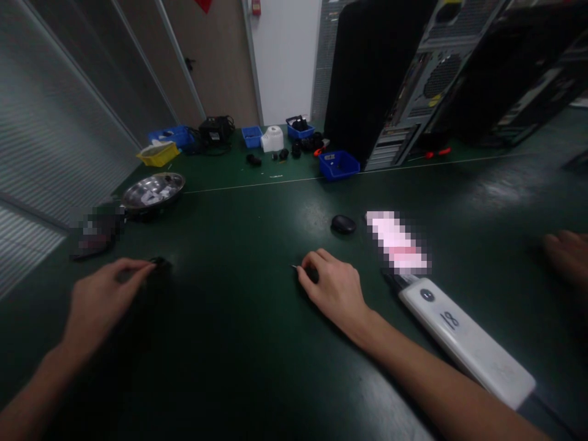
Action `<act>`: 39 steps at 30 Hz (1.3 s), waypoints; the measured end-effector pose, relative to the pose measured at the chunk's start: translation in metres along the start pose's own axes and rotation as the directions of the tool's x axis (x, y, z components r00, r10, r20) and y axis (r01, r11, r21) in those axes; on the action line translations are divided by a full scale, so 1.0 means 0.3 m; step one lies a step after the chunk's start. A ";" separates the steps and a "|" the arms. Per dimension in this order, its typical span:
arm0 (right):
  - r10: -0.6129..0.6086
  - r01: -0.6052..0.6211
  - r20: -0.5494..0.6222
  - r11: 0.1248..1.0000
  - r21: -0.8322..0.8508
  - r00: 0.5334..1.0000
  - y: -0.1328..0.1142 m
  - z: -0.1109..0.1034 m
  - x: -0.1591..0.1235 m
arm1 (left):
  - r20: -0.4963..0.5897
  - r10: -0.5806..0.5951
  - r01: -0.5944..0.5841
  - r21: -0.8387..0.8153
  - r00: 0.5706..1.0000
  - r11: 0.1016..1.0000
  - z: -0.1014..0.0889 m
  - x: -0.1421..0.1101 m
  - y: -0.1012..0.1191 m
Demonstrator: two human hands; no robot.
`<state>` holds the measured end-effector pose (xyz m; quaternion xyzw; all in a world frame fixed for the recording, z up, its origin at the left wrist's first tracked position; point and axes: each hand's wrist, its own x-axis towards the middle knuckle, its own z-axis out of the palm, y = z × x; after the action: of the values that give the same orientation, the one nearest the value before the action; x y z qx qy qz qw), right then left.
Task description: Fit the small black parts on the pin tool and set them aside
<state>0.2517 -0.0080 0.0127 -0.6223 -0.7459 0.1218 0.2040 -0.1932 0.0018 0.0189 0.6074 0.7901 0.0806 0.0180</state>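
My left hand point(110, 288) is over the left side of the green table, thumb and forefinger pinched on a small dark piece point(160, 263), too blurred to name. Near the middle, my right hand point(333, 285) is curled low at the tabletop. A thin metal tip point(294, 266) sticks out past its thumb, and something dark shows inside the curled fingers; its kind is hidden. Just beyond this hand lies a black computer mouse point(343, 224).
Right of my forearm lies a long white case point(468, 337) marked 18, with a blurred-out bright panel point(397, 242) beyond it. A metal bowl point(154, 190), a yellow bin point(158, 154) and a blue bin point(339, 165) stand farther back. Another person's hand point(567, 251) shows at right.
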 end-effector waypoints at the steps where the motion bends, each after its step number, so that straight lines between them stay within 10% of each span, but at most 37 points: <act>1: -0.003 0.003 -0.001 1.000 0.001 1.000 0.000 -0.001 -0.001 | 0.016 0.095 -0.093 -0.094 0.995 0.991 0.003 -0.033 0.108; 5: -0.015 0.015 -0.016 1.000 0.023 1.000 0.000 -0.005 -0.001 | -0.004 0.543 -0.479 -0.476 0.840 0.738 0.047 -0.129 0.480; 10: 0.018 -0.015 -0.047 0.998 0.061 0.999 -0.010 -0.004 0.001 | -0.033 0.713 -0.608 -0.552 0.700 0.571 0.134 -0.129 0.706; 31: -0.147 0.146 -0.011 0.960 0.240 0.989 -0.007 -0.003 0.006 | -0.082 0.705 -0.522 -0.733 0.704 0.436 0.164 -0.103 0.691; 39: -0.178 0.173 0.027 0.976 0.130 0.984 -0.009 -0.005 0.002 | -0.142 0.780 -0.683 -0.592 0.610 0.427 0.171 -0.118 0.699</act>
<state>0.2501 -0.0079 0.0154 -0.5374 -0.7923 0.1625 0.2389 0.0231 0.0254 -0.0030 0.8551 0.3738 0.2754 0.2309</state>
